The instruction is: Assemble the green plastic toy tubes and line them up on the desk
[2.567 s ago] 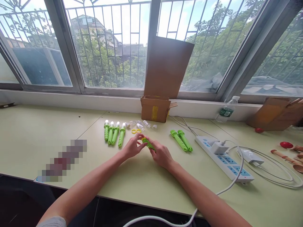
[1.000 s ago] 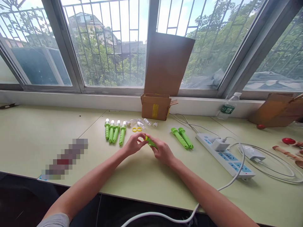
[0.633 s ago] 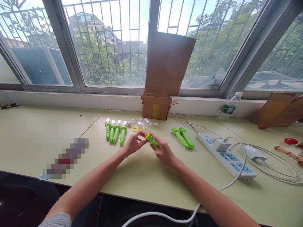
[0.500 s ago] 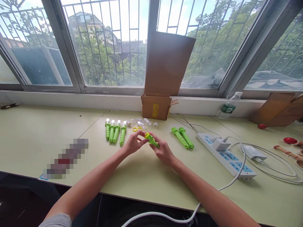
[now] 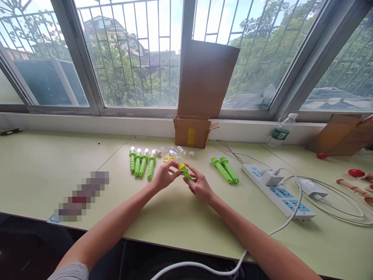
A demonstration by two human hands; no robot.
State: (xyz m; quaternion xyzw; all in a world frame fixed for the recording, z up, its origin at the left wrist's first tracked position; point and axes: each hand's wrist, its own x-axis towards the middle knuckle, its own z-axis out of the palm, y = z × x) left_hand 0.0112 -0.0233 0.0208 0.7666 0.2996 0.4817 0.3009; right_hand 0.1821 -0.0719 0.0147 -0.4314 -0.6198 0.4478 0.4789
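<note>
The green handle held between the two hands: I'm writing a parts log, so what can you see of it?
The green handle is bright green and looks like plastic, widening towards its far end, where a yellow ring shows. It is held at a slant, yellow end pointing forward and left, the other end running back into the right hand, which covers it. The left hand has its thumb and fingers at the yellow end. Whether the ring is fully seated cannot be told.

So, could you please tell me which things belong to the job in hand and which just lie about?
Likely the job: held handle, white-tipped handles, bare handles, yellow rings, clear pieces.
Seemingly lying about: bottle, power strip, charger, wooden pieces.
</note>
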